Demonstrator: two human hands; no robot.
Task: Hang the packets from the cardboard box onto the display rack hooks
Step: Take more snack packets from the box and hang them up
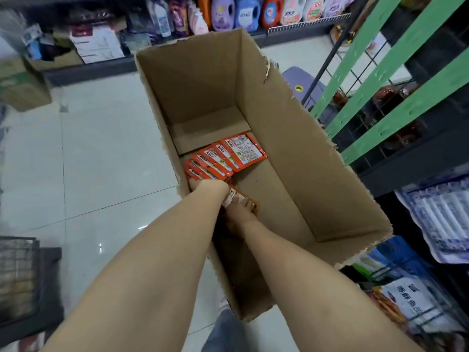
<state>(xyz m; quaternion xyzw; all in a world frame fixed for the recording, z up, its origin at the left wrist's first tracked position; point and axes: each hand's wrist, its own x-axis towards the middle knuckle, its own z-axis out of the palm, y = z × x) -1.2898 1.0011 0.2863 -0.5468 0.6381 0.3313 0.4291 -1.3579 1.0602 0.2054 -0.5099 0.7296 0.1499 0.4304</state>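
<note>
Both bare arms are reaching down into the tall open brown cardboard box (pixel 291 158) standing on the pale tiled floor (pixel 88 161). The left hand (pixel 208 185) is resting at the near end of a fanned row of flat orange snack packets with white labels (pixel 228 157) lying on the box bottom against its left wall; how its fingers are lying cannot be told. The right hand (pixel 239 212) is gripping one more orange packet (pixel 237 198), just beside the left wrist. The dark wire display rack with green strips (pixel 396 80) is standing right of the box, with bottles lining a far shelf (pixel 253 13).
</note>
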